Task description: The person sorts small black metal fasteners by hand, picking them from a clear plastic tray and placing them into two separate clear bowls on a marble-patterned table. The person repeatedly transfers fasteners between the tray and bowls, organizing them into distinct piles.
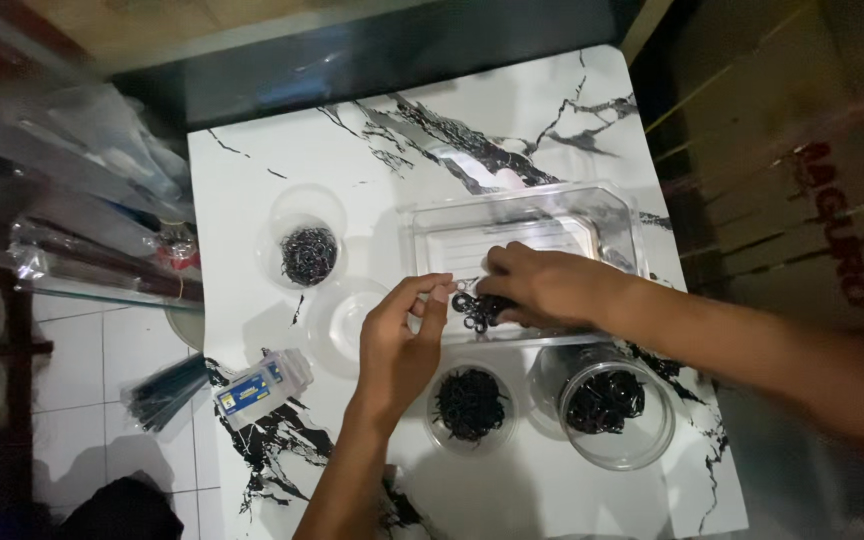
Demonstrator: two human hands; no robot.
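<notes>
both hands meet at the near edge of the clear rectangular tray [552, 215]. left hand [402, 345] pinches a small ring [459, 286] between thumb and forefinger. right hand [542, 285] is curled over a pile of black rings [477, 310] inside the tray; grip unclear. just nearer than the tray: two clear cups of black bits [469, 405] [607, 400].

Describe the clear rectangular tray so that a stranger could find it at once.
On the white marble-patterned table, look at the far right part. The clear rectangular tray lies there, under the right hand. Its neighbours are round cups; only it has straight sides and corners.
</notes>
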